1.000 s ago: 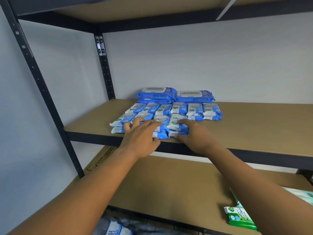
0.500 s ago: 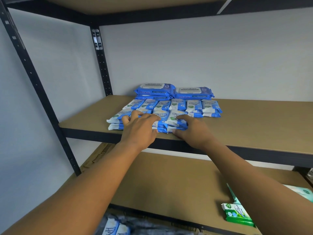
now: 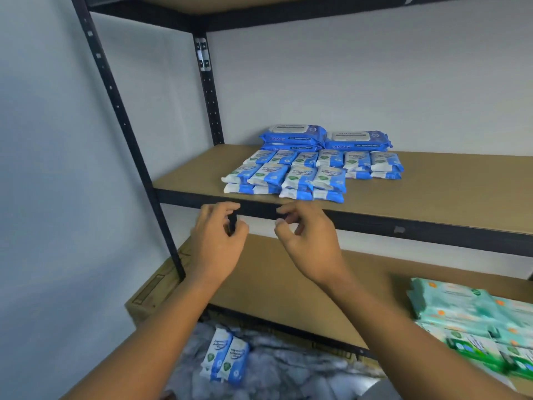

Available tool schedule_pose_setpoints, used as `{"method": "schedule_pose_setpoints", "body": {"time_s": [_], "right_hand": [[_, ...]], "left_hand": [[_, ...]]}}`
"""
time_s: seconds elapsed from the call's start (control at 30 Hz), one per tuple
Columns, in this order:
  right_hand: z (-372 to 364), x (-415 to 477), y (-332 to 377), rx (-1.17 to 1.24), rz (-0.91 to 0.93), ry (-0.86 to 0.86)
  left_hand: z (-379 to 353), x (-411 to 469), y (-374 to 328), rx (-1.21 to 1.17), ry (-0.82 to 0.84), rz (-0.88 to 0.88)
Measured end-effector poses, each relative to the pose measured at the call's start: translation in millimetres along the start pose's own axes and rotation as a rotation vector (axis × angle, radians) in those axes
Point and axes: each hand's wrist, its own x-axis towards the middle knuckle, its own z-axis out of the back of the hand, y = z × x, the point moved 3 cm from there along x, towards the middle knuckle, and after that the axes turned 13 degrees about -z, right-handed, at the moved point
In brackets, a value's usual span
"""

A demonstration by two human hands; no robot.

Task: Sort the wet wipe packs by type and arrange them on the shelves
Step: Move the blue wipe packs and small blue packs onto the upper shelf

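Pale grey walls (image 3: 346, 82); black metal rack (image 3: 124, 122), brown shelf boards (image 3: 432, 180).

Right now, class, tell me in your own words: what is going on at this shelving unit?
A person is sorting wet wipes onto a metal rack. The left hand and right hand hover empty, fingers loosely curled, just before the middle shelf's front edge. On it small blue-and-white packs lie in stacked rows, with larger blue packs behind. Green packs sit on the lower shelf at the right, and two loose blue-and-white packs lie beneath.
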Motion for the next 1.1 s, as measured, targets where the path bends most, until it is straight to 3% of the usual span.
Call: {"method": "schedule_pose_setpoints", "body": {"time_s": [0.27, 0.57, 0.67, 0.83, 1.1], "right_hand": [[-131.0, -63.0, -90.0, 0.1, -0.536, 0.435], [-275.7, -116.6, -236.2, -0.054, -0.927, 0.508], [-319.2, -127.4, -280.1, -0.084, -1.02, 0.519], [-376.5, -136.8, -331.3, -0.021, -1.176, 0.392], [-406.7, -150.9, -349.6, -0.106, -1.14, 0.355]], "left_hand": [[4.1, -134.8, 126.3, -0.098, 0.126, 0.627], [-72.3, -244.5, 252.3, -0.085, 0.393, 0.91], [-105.1, -272.8, 295.5, -0.077, 0.444, 0.948], [-148.6, -301.0, 349.9, -0.084, 0.561, 0.924], [-179.8, -322.7, 366.0, -0.021, 0.64, 0.822]]}}
